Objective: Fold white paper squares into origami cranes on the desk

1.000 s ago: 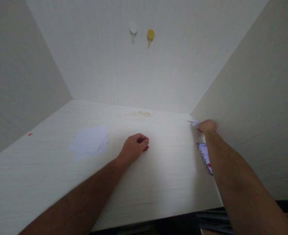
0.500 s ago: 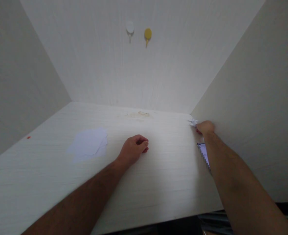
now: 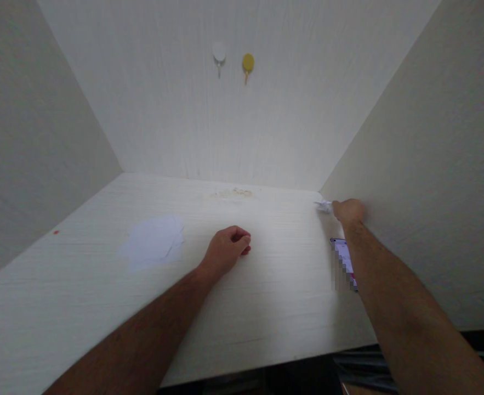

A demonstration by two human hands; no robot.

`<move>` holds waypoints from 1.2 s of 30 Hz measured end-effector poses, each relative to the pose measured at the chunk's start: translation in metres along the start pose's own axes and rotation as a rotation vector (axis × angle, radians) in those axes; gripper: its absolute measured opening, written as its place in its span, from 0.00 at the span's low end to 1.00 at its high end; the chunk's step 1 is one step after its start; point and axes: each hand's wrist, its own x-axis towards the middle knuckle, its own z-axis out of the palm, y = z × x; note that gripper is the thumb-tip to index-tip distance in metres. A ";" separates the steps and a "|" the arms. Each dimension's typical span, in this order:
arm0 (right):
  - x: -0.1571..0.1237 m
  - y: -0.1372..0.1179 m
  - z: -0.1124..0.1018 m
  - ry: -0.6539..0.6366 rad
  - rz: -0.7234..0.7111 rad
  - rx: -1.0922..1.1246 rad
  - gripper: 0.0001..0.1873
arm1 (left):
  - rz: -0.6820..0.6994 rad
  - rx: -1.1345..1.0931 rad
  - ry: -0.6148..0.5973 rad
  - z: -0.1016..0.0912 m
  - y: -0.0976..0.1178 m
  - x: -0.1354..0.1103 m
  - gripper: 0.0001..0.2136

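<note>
Near the middle of the white tabletop (image 3: 274,296) rests my left hand (image 3: 228,248), its fingers curled in and the thumb against them. Nothing shows in its grasp. My right hand (image 3: 348,210) reaches to the back right corner, by the side wall. Its closed fingertips meet the edge of a small piece of folded white paper (image 3: 323,206) with pointed ends; the exact grip is partly hidden. Below that hand lies a phone (image 3: 344,258) with a lit screen, partly covered by my right forearm. A stack of loose white paper sheets (image 3: 153,241) lies to the left.
White walls enclose the table at the back and both sides. A white hook (image 3: 219,53) and a yellow hook (image 3: 248,62) are fixed to the back wall (image 3: 225,126). A small orange spot (image 3: 56,232) marks the far left. Dark items sit below the front edge.
My right hand has shifted slightly right and up at the corner, while the folded paper stays about where it was. My left hand keeps its place. The view has tilted a little.
</note>
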 end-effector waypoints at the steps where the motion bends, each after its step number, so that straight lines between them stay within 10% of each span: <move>1: -0.009 -0.009 -0.005 0.076 0.077 0.062 0.14 | 0.002 0.007 0.000 0.000 -0.001 0.001 0.05; 12: -0.169 -0.159 0.021 -0.347 -0.257 0.648 0.04 | 0.120 0.306 -0.005 -0.012 0.005 -0.001 0.08; 22: -0.207 -0.154 0.023 -0.219 -0.480 0.609 0.09 | 0.247 0.679 0.168 -0.018 0.007 -0.008 0.06; 28: -0.210 -0.156 0.014 -0.254 -0.489 0.569 0.10 | 0.047 1.078 0.363 -0.081 0.037 -0.003 0.07; 36: -0.212 -0.158 0.013 -0.268 -0.520 0.569 0.09 | -0.357 1.476 0.174 -0.165 0.032 -0.003 0.42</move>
